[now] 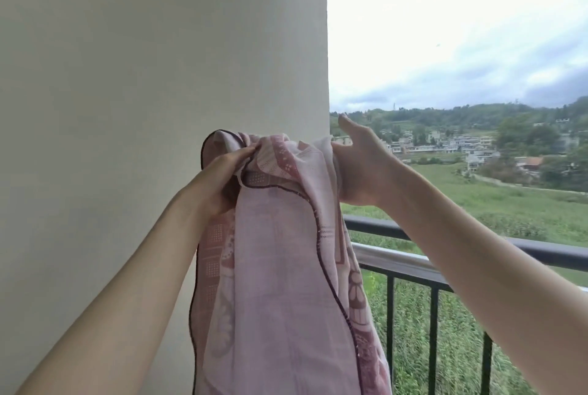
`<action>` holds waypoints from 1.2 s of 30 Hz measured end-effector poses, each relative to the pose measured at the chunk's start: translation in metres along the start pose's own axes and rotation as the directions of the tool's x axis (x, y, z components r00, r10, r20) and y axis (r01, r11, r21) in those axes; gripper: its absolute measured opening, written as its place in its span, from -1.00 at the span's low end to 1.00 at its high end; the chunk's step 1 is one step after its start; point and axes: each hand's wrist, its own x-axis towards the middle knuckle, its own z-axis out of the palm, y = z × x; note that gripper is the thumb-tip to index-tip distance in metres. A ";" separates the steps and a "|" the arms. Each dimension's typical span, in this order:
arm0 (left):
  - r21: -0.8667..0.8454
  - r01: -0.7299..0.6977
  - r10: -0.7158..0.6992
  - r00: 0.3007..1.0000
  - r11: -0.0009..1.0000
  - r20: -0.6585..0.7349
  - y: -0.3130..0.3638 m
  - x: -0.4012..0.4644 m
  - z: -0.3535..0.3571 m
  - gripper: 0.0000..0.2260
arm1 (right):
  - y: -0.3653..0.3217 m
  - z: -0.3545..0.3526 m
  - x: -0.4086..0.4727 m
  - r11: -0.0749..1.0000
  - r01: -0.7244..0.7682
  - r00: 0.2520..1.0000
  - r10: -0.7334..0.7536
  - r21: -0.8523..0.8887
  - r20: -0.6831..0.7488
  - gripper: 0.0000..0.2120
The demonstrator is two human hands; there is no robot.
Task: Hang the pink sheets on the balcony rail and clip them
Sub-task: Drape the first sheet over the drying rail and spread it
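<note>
Two hands are showing: the left hand (pixel 222 176) and the right hand (pixel 359 165). One pink sheet (pixel 280 283) is hanging between them. Beside the sheet, one balcony rail (pixel 541 251) is showing four upright bars.

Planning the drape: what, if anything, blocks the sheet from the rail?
Nothing visible does. The pink sheet hangs bunched from the left hand and right hand, beside the wall, with the bare rail just right.

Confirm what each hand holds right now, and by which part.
Left hand pinches the pink sheet at its bunched top, by the dark-trimmed edge. Right hand is against the top fold, fingers open; a grip cannot be told.
</note>
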 end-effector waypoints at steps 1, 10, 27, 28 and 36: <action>0.006 0.031 -0.032 0.999 0.999 0.003 -0.010 -0.003 -0.005 -0.81 | 0.012 0.004 0.001 1.000 -0.025 0.999 0.024 -0.015 -0.025 -0.24; -0.001 0.040 -0.040 0.994 0.999 0.099 -0.048 -0.030 -0.039 -0.72 | 0.061 0.020 0.002 0.993 -0.109 0.976 0.101 -0.032 -0.192 -0.27; 0.784 -0.190 0.013 0.974 0.590 0.226 -0.047 -0.005 0.087 -0.52 | 0.027 -0.031 -0.124 0.966 -0.218 0.807 0.099 -0.138 -0.582 -0.46; 0.835 -0.183 -0.016 0.975 0.519 0.224 -0.052 -0.005 0.085 -0.46 | 0.030 -0.033 -0.127 0.962 -0.222 0.802 0.087 -0.159 -0.591 -0.50; 0.817 -0.153 0.036 0.986 0.555 0.160 -0.065 -0.012 0.057 -0.50 | 0.049 -0.037 -0.137 0.408 -0.357 0.601 -0.589 -0.840 -0.541 -0.66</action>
